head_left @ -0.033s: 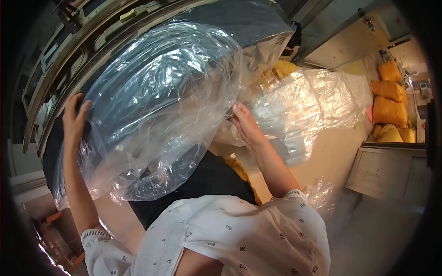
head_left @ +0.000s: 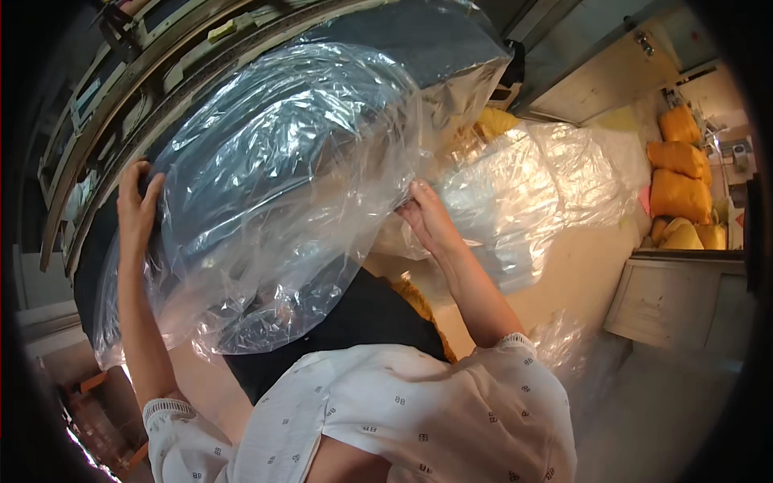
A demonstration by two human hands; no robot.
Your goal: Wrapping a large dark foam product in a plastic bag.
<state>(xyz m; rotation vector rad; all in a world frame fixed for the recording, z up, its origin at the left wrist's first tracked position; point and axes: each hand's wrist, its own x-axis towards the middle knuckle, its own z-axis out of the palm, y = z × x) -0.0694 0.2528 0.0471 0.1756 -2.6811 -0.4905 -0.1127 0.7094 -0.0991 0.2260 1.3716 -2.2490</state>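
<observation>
A broad, layered heap of clear plastic film (head_left: 282, 153), creased and shiny, spreads over a dark surface in front of me and drapes toward my lap. At its left edge is my left hand (head_left: 138, 200), thumb apart from the fingers and fingertips against the film's border. My right hand (head_left: 427, 216) pinches the film's right edge between thumb and fingers. The film's near end hangs in loose folds over my black trousers (head_left: 378, 310).
Another pile of clear plastic (head_left: 515, 189) lies on the floor to the right. Long machine rails (head_left: 181, 68) curve along the far left. Orange bundles (head_left: 680, 193) are stacked at the far right, above a pale cabinet (head_left: 664, 298). A crumpled plastic piece (head_left: 561, 338) lies beside my right elbow.
My left hand has shifted slightly to the right, along with the film's left edge. My right hand stays on the film, nearly in place.
</observation>
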